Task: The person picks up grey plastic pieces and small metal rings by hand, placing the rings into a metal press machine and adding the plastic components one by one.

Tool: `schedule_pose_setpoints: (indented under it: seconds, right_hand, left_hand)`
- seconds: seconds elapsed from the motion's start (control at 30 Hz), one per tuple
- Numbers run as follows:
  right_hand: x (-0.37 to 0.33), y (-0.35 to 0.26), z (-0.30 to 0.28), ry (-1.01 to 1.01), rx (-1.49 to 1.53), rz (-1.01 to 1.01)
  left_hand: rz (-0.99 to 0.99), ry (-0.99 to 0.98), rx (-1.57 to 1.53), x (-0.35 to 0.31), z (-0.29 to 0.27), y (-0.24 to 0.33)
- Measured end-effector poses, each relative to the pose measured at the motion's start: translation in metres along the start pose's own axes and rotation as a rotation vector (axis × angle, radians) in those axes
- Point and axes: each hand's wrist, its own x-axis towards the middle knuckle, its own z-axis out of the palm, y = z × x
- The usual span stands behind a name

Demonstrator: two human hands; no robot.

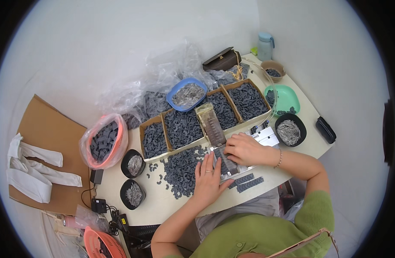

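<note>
**Both hands on the metal fixture**

So the left hand (pixel 207 179) has its fingers spread, tips at the near-left edge of the silver fixture (pixel 266 136). Right hand's (pixel 248 150) fingers are bunched and curled over it; can't tell if they're pinching anything. Fixture's on the worktop (pixel 313 142), a loose heap of dark grey plastic pieces (pixel 182 174) just left, divided cardboard tray (pixel 186 146) beyond.
</note>
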Motion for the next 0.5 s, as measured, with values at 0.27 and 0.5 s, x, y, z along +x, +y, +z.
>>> schedule_pose_setpoints:
  seconds: [0.27,0.5]
  right_hand:
    - [0.011,0.004,-0.001,-0.130,-0.045,0.012]
    - [0.015,0.006,-0.001,-0.139,-0.057,-0.069]
  left_hand:
    - [0.007,-0.009,-0.002,-0.002,-0.003,-0.002]
    - [0.018,-0.030,-0.020,-0.004,-0.005,-0.003]
